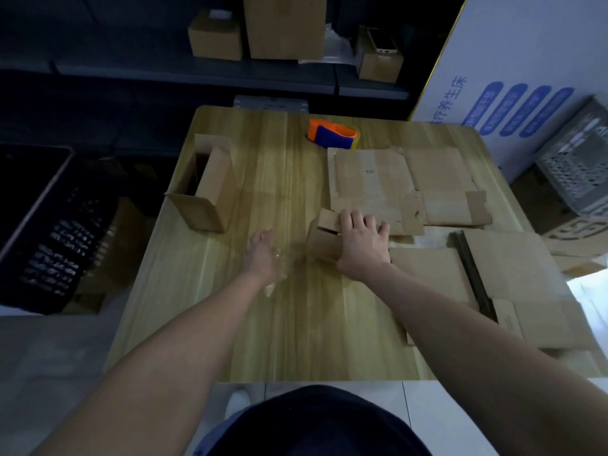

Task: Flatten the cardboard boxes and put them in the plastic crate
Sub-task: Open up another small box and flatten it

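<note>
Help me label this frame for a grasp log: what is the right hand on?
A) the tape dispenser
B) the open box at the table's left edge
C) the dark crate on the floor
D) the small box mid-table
D: the right hand rests on the small box mid-table, well clear of the tape dispenser.

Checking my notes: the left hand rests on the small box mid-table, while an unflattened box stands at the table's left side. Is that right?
No, the head view shows the right hand on the small box; the left hand is beside it, over the table. The unflattened box does stand at the table's left side.
</note>
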Tool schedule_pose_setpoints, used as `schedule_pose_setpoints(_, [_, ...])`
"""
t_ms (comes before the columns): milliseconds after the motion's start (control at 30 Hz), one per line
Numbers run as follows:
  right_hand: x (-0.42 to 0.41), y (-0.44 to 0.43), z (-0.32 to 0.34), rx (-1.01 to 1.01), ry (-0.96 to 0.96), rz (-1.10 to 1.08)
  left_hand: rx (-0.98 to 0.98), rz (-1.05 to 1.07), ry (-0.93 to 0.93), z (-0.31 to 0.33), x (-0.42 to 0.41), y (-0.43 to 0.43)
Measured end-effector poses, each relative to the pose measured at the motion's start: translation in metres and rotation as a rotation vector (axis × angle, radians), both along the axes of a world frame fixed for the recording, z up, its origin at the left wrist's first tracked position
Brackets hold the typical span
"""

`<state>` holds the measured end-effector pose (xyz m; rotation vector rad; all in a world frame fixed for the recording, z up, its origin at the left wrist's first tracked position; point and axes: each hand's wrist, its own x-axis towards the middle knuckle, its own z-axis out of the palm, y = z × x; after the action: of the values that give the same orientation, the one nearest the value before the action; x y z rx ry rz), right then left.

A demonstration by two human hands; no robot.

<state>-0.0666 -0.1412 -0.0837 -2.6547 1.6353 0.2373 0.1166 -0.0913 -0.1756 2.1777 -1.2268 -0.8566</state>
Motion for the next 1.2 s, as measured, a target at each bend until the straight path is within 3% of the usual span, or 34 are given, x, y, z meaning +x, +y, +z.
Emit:
schedule_pose_setpoints(100, [0.005, 0.0, 0.006, -0.032, -0.051, -0.033, 0.059, -0.026, -0.138, -0.002, 0.009, 0.01])
schedule_pose_setpoints(267, [0.013, 0.001, 0.009, -0.071, -0.069, -0.017, -0.016, -0.05, -0.061, 0.004, 0.015, 0.013])
schedule_pose_setpoints(467, [0.017, 0.001, 0.015, -0.149, -0.037, -0.061, -0.189, -0.159, -0.104, 0.02, 0.014, 0.004])
schedule_pose_setpoints(667, [0.005, 0.004, 0.012, -0.093, -0.004, -0.176, -0.235, -0.138, -0.335, 0.037, 0.013, 0.002])
schedule_pose_setpoints(767, [0.001, 0.008, 0.005, -0.02, 0.036, -0.258, -0.324, -0.178, -0.168, 0.056, -0.005, -0.002])
schedule_pose_setpoints(900, [-0.011, 0.009, -0.001, 0.232, -0.088, -0.288, -0.201, -0.302, 0.255, 0.073, -0.041, -0.002])
schedule_pose_setpoints(1100, [-0.052, 0.005, 0.014, 0.533, -0.634, -0.317, -0.141, -0.26, 0.287, 0.067, -0.054, -0.004])
schedule_pose_setpoints(1200, [-0.063, 0.012, 0.01, 0.553, -0.652, -0.349, -0.147, -0.198, 0.297, 0.068, -0.062, -0.006])
